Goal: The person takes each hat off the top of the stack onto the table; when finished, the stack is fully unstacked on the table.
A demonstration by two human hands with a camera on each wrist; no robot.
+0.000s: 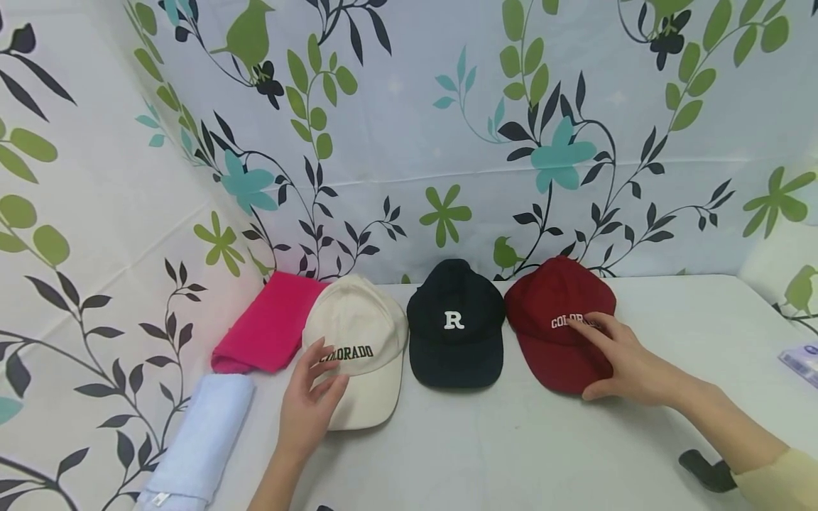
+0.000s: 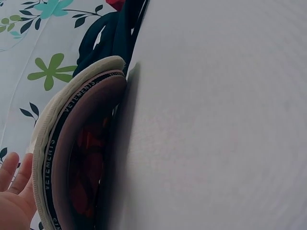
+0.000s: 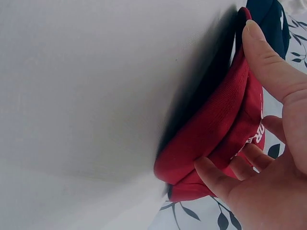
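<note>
Three caps stand in a row. The cream cap (image 1: 354,319) with dark COLORADO lettering is on the left, the dark navy cap (image 1: 456,355) with a white R in the middle, and the red cap (image 1: 556,298) on the right. My left hand (image 1: 313,397) is at the cream cap's left side, fingers loosely bent; in the left wrist view the cream cap (image 2: 41,139) shows its lining tape. My right hand (image 1: 633,362) rests spread over the red cap's front, its fingers covering part of the lettering. In the right wrist view, the thumb (image 3: 268,62) lies along the brim's edge.
A folded pink cloth (image 1: 268,326) lies behind and left of the cream cap, with a rolled light blue towel (image 1: 201,433) in front of it. Near the right sleeve sits a black object (image 1: 706,472). A purple-white packet (image 1: 802,362) is at the right edge. Patterned fabric (image 1: 383,142) hangs behind.
</note>
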